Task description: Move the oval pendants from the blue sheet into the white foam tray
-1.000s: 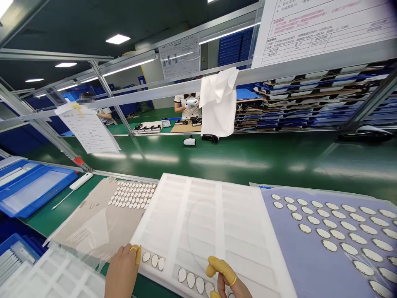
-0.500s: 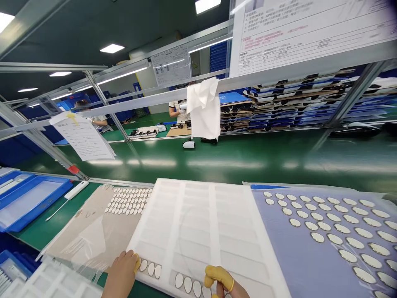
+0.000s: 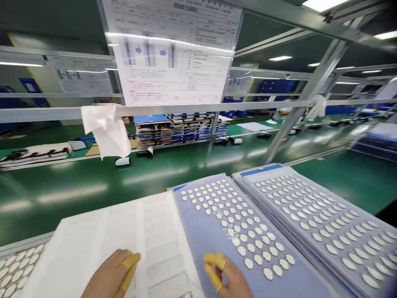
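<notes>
My left hand (image 3: 114,271) hovers over or rests on the white foam tray (image 3: 120,223); which, I cannot tell. Its yellow-covered thumb and forefinger come together at the tips. Over the near left part of a purple sheet (image 3: 198,231) is my right hand (image 3: 229,275), with yellow-covered thumb and forefinger curled into a pinch. Anything between either pair of tips is too small or hidden to make out. Rows of oval, silver-rimmed white pieces (image 3: 250,234) lie on the purple sheet, right of my right hand. The tray has shallow slots; one piece's edge shows at the bottom of the view.
More oval pieces cover a stack of purple sheets (image 3: 310,203) at the right and a sheet at the lower left. A metal rail (image 3: 173,108) crosses ahead, with a white cloth (image 3: 107,130) and printed sheets (image 3: 173,54) on it. Other people are beyond the green bench (image 3: 149,171).
The view has swung right, bringing the stack of purple sheets in. My right hand has moved from the tray to the purple sheet; my left has left the tray's left edge.
</notes>
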The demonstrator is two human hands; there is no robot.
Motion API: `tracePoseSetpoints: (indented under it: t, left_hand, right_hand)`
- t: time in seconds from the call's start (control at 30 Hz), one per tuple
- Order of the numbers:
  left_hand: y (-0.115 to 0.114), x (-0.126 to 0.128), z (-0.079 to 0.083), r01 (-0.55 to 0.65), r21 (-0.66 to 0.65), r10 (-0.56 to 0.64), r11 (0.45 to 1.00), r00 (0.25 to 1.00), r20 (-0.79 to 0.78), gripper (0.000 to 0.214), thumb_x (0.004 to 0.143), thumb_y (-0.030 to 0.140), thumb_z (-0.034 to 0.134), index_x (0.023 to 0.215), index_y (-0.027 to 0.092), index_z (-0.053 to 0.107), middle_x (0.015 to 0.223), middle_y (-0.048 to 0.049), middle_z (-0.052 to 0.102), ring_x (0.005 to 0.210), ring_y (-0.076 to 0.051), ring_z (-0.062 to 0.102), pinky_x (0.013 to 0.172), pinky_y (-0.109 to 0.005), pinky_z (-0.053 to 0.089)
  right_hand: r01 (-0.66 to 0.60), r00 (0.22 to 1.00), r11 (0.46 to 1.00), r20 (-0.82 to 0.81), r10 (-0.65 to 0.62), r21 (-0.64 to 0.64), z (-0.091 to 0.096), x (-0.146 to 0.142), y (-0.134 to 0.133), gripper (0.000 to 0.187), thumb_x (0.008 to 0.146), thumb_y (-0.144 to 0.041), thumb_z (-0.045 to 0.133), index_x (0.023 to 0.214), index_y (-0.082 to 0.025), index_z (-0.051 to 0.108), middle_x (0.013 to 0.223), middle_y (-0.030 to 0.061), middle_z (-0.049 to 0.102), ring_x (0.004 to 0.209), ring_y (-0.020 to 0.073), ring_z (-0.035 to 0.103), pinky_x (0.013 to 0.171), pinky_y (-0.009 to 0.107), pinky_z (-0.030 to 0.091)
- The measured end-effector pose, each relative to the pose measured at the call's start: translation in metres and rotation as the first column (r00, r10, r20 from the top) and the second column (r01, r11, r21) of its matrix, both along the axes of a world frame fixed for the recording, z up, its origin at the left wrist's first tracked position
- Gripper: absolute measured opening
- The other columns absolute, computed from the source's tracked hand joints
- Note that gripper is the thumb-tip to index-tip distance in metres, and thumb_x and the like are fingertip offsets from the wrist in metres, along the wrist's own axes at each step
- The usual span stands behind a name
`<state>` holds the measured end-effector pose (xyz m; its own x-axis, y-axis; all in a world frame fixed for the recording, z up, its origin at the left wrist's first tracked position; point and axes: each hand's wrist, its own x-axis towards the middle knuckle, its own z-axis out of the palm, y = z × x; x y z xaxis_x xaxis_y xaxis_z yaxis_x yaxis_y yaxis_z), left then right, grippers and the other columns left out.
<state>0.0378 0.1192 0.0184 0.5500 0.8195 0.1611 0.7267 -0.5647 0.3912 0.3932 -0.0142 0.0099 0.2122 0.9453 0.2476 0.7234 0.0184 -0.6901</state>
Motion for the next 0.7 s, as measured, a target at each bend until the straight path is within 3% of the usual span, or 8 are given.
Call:
tracePoseSetpoints:
  t: [0.03, 0.1, 0.13, 0.2, 0.3, 0.47, 0.57, 0.7]
  left_hand:
    - [0.002, 0.036, 0.016, 0.107, -0.059, -0.108, 0.993, 0.994, -0.020, 0.040, 0.101, 0.026, 0.038, 0.110, 0.031, 0.077, 0.105, -0.0052, 0.078, 0.099, -0.028, 0.070, 0.090, -0.043, 0.059]
    - [0.004, 0.100, 0.042, 0.233, -0.151, -0.247, 0.961, 0.966, -0.083, 0.046, 0.103, 0.020, 0.030, 0.108, 0.026, 0.075, 0.099, -0.0087, 0.074, 0.095, -0.028, 0.067, 0.084, -0.043, 0.056]
    - [0.003, 0.128, 0.050, 0.281, -0.181, -0.299, 0.943, 0.951, -0.084, 0.046, 0.103, 0.018, 0.029, 0.107, 0.024, 0.074, 0.099, -0.0094, 0.073, 0.096, -0.028, 0.066, 0.084, -0.041, 0.055]
    - [-0.001, 0.177, 0.054, 0.385, -0.241, -0.411, 0.891, 0.909, -0.066, 0.040, 0.101, 0.014, 0.035, 0.102, 0.022, 0.074, 0.099, -0.0096, 0.073, 0.097, -0.027, 0.066, 0.085, -0.039, 0.054]
    - [-0.009, 0.241, 0.036, 0.502, -0.272, -0.530, 0.821, 0.848, -0.034, 0.029, 0.097, 0.013, 0.047, 0.092, 0.023, 0.074, 0.099, -0.0078, 0.074, 0.097, -0.025, 0.068, 0.084, -0.035, 0.053]
    - [-0.022, 0.331, -0.011, 0.625, -0.272, -0.651, 0.732, 0.759, -0.007, 0.020, 0.096, 0.014, 0.054, 0.102, 0.018, 0.073, 0.112, -0.0103, 0.075, 0.102, -0.024, 0.069, 0.086, -0.034, 0.055]
    - [-0.028, 0.361, -0.029, 0.616, -0.267, -0.648, 0.741, 0.761, -0.044, 0.016, 0.100, 0.015, 0.055, 0.104, 0.017, 0.070, 0.114, -0.0082, 0.073, 0.100, -0.021, 0.069, 0.086, -0.037, 0.057]
    - [-0.033, 0.376, -0.036, 0.601, -0.265, -0.646, 0.754, 0.753, -0.128, 0.012, 0.101, 0.014, 0.059, 0.105, 0.017, 0.070, 0.116, -0.0069, 0.073, 0.102, -0.021, 0.069, 0.089, -0.039, 0.059]
  right_hand:
    - [0.153, 0.979, 0.986, 0.149, -0.141, -0.070, -0.005, 0.021, -0.006, 0.025, 0.099, -0.031, 0.053, 0.108, -0.024, 0.075, 0.095, 0.0065, 0.081, 0.078, 0.0245, 0.071, 0.078, 0.036, 0.057]
    - [0.413, 0.869, 0.874, 0.398, -0.294, -0.257, -0.015, 0.057, -0.018, 0.031, 0.100, -0.020, 0.045, 0.113, -0.022, 0.073, 0.114, 0.0117, 0.080, 0.091, 0.0297, 0.075, 0.079, 0.040, 0.056]
    - [0.495, 0.827, 0.803, 0.464, -0.318, -0.333, -0.021, 0.072, -0.025, 0.035, 0.101, -0.017, 0.040, 0.113, -0.021, 0.073, 0.117, 0.0130, 0.079, 0.089, 0.0304, 0.076, 0.076, 0.041, 0.056]
    - [0.559, 0.797, 0.722, 0.503, -0.333, -0.408, -0.031, 0.091, -0.035, 0.038, 0.102, -0.014, 0.036, 0.114, -0.017, 0.072, 0.118, 0.0158, 0.078, 0.090, 0.0308, 0.078, 0.073, 0.040, 0.056]
    - [0.545, 0.812, 0.711, 0.491, -0.316, -0.444, -0.044, 0.099, -0.042, 0.033, 0.104, -0.016, 0.042, 0.115, -0.015, 0.073, 0.118, 0.0160, 0.077, 0.091, 0.0275, 0.079, 0.072, 0.035, 0.057]
    - [0.537, 0.810, 0.714, 0.513, -0.285, -0.450, -0.057, 0.097, -0.041, 0.035, 0.108, -0.021, 0.038, 0.120, -0.017, 0.070, 0.126, 0.0151, 0.073, 0.096, 0.0243, 0.079, 0.072, 0.030, 0.056]
    - [0.534, 0.808, 0.714, 0.521, -0.274, -0.453, -0.059, 0.097, -0.041, 0.034, 0.109, -0.021, 0.037, 0.118, -0.017, 0.070, 0.123, 0.0141, 0.073, 0.100, 0.0239, 0.078, 0.072, 0.029, 0.056]
    - [0.548, 0.799, 0.696, 0.537, -0.271, -0.464, -0.058, 0.093, -0.039, 0.035, 0.108, -0.018, 0.037, 0.116, -0.015, 0.071, 0.123, 0.0155, 0.072, 0.095, 0.0252, 0.079, 0.070, 0.031, 0.055]
